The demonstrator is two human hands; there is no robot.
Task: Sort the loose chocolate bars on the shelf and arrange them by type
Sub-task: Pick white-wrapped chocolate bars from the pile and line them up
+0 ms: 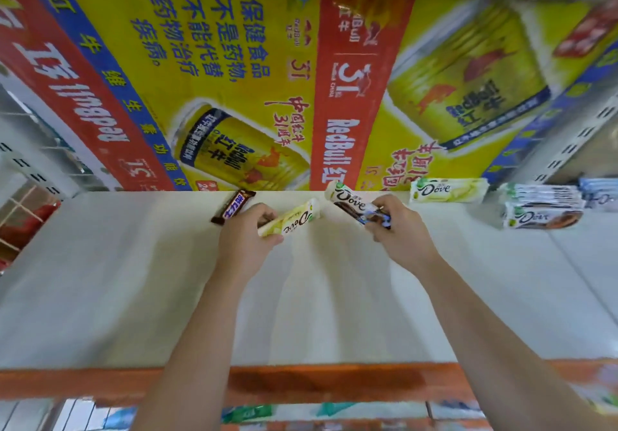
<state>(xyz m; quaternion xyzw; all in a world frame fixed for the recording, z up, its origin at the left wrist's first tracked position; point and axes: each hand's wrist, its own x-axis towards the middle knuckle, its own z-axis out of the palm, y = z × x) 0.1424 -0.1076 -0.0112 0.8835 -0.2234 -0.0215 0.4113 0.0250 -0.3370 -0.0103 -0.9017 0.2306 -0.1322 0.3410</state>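
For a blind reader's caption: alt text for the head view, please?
A person's left hand holds a yellow Dove bar and the right hand a white-and-brown Dove bar at a pale shelf. A dark brown bar lies beside the left hand, a second yellow Dove bar and a stack of Dove bars sit to the right, with Red Bull cartons behind.

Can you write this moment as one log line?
left hand: holds yellow Dove bar | right hand: holds white-and-brown Dove bar | shelf: dark brown bar loose, Dove stack at right

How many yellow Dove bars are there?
2. One yellow bar in the left hand; second yellow bar lying back right on the shelf. The stack might hide more.
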